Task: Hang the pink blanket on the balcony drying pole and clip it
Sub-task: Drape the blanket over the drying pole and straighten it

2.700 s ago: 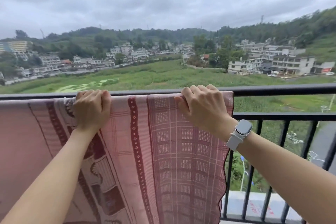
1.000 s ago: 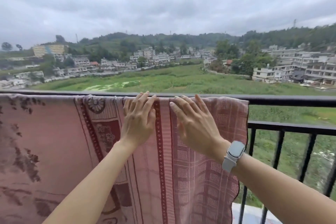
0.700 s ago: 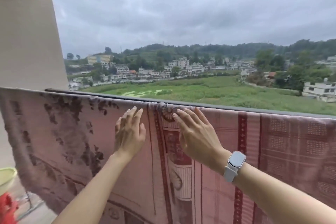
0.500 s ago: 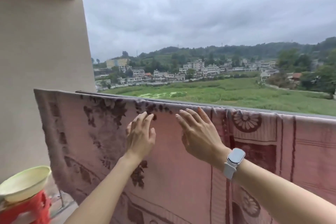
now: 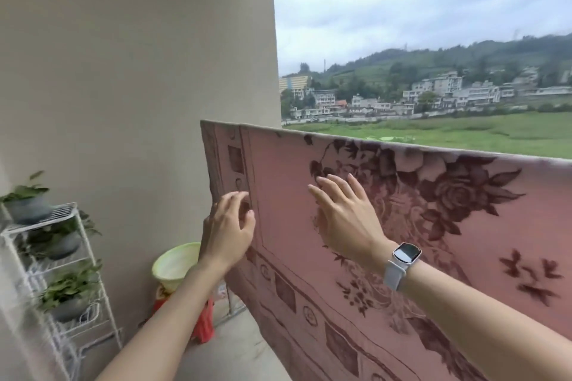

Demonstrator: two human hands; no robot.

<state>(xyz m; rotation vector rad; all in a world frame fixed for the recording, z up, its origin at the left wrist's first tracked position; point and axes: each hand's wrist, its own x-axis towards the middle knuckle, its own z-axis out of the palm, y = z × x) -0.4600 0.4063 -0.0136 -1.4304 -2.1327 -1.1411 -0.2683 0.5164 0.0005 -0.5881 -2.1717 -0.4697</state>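
Note:
The pink blanket [image 5: 387, 226] with dark red roses and a bordered edge hangs over the balcony rail, which it hides entirely. Its left edge ends close to the beige wall. My left hand [image 5: 227, 232] is at that left border, fingers spread and slightly curled, touching or just off the fabric. My right hand [image 5: 346, 219], with a white watch on the wrist, is open and flat against the blanket near the rose pattern, below the top fold. No clip is in view.
A beige wall [image 5: 139, 71] stands to the left. A white wire rack [image 5: 62, 257] with potted plants is at the lower left. A pale green basin [image 5: 176, 263] sits on a red stool [image 5: 204, 322] beside the blanket's left edge.
My view and both hands have travelled left along the blanket, from its right checked end to its left border. The hands let go of the top edge and now lie open lower on the fabric.

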